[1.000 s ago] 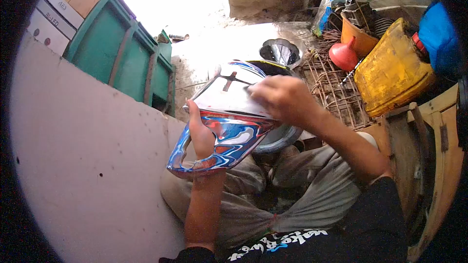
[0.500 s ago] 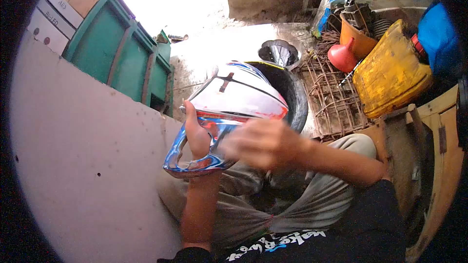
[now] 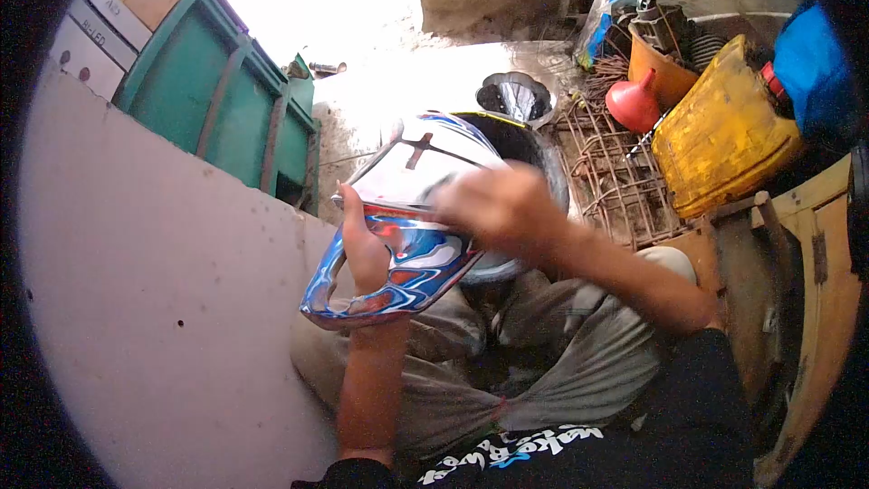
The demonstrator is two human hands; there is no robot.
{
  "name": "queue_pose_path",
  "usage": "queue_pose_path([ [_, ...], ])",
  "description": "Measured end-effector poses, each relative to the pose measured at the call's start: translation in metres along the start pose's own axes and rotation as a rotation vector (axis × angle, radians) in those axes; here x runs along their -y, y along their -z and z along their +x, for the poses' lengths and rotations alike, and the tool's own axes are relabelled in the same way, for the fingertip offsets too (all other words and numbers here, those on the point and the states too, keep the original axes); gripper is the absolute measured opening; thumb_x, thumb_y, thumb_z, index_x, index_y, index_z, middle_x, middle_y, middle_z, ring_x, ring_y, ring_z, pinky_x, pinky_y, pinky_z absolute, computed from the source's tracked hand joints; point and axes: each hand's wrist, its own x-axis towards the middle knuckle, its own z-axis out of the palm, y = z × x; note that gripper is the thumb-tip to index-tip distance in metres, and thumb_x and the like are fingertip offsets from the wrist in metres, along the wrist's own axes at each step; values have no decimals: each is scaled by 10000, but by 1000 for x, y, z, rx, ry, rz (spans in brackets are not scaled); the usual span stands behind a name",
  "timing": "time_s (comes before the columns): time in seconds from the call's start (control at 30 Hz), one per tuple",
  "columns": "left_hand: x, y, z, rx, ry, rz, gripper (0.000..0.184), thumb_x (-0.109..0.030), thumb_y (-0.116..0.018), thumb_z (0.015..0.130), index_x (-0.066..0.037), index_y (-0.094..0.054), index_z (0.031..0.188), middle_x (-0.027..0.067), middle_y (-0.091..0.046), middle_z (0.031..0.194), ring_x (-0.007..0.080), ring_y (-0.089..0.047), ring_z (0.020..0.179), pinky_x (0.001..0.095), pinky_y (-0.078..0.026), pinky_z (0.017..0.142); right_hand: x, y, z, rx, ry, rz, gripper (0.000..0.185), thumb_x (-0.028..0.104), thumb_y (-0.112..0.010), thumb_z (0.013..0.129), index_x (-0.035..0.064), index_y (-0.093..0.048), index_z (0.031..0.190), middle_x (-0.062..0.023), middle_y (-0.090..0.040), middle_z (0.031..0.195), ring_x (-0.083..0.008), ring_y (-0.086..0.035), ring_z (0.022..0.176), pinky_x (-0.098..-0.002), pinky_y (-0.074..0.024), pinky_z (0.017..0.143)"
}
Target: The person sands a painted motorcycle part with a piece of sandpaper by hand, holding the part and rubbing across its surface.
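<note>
A glossy shell panel (image 3: 425, 249), white above with blue, red and white swirls below, is tilted over my lap; its exact kind is unclear. A dark cross-shaped mark shows on its white part. My left hand (image 3: 364, 249) reaches through the opening in its lower part and grips it, thumb up along the edge. My right hand (image 3: 498, 208), blurred by motion, lies with curled fingers against the panel's right side. Whatever those fingers hold is hidden. Behind the panel is a black tub (image 3: 543, 149), partly covered by it.
A dark scalloped bowl (image 3: 516, 98) sits beyond the tub. To the right are a rusty wire rack (image 3: 625, 186), a red funnel (image 3: 634, 101), an orange container (image 3: 661, 68) and a dirty yellow jerrycan (image 3: 724, 131). A pale board (image 3: 172, 281) and green cabinet (image 3: 195, 81) flank the left.
My right hand has moved up and slightly right across the panel, from the swirled lower part to the white part's edge. My left hand and the panel stay nearly in place.
</note>
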Motion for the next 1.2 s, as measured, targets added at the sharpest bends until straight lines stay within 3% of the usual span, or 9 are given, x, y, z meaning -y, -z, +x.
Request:
queue_pose_path([
  [0.1,-1,4,2,26,-4,28,631,-532,-402,1084,28,-599,1298,143,-704,1176,234,-705,974,357,-575,823,38,-5,-2,-200,248,107,143,197,-684,851,121,-687,971,-17,-651,836,-177,-675,787,-375,-567,706],
  [0.27,1,16,7,71,-37,131,622,-531,-397,1086,21,-605,1281,139,-706,1144,225,-705,934,347,-573,800,-28,-1,4,-83,-47,-3,139,213,-698,856,118,-696,958,-40,-663,836,-211,-662,765,-377,-549,703],
  [0.4,-3,8,1,75,16,-28,606,-520,-407,1086,17,-603,1287,138,-705,1140,238,-702,953,373,-571,830,40,-4,0,-265,288,158,134,180,-683,845,93,-698,946,-20,-674,900,-200,-671,781,-364,-567,689],
  [0.5,-1,16,3,61,-14,104,602,-516,-415,1085,19,-603,1286,134,-705,1140,233,-699,960,367,-571,832,-19,0,0,-59,-78,-1,130,174,-685,842,112,-698,956,-45,-679,874,-213,-684,788,-370,-566,700],
  [0.67,-1,7,2,48,-31,33,605,-518,-425,1081,22,-603,1285,138,-704,1147,242,-701,954,372,-574,838,39,-13,1,-318,261,130,156,225,-656,801,132,-655,926,-14,-593,766,-170,-649,694,-335,-554,590],
  [0.87,-1,10,1,34,-31,97,610,-538,-435,1073,11,-624,1259,127,-713,1106,215,-700,911,341,-573,761,-26,-3,1,-14,-73,-49,148,213,-702,835,114,-701,946,-46,-675,839,-216,-692,808,-368,-579,711],
  [1.0,-5,0,-3,13,26,-14,627,-559,-436,1067,8,-637,1241,115,-721,1063,193,-698,865,313,-564,702,47,-1,1,-237,282,166,135,178,-684,843,109,-707,957,-48,-681,895,-214,-696,816,-354,-584,710],
  [1.1,3,9,2,2,-70,144,638,-566,-431,1066,11,-634,1249,112,-720,1082,207,-699,885,334,-565,746,-19,-5,-1,-51,-72,-17,117,180,-687,854,120,-695,954,-45,-660,849,-215,-685,769,-355,-565,666],
  [1.2,0,58,29,446,163,-124,633,-563,-434,1065,9,-635,1246,107,-720,1080,200,-698,882,326,-563,736,-7,-3,-1,-29,-33,-18,147,191,-683,836,104,-686,954,-61,-660,859,-219,-688,780,-369,-569,673],
])
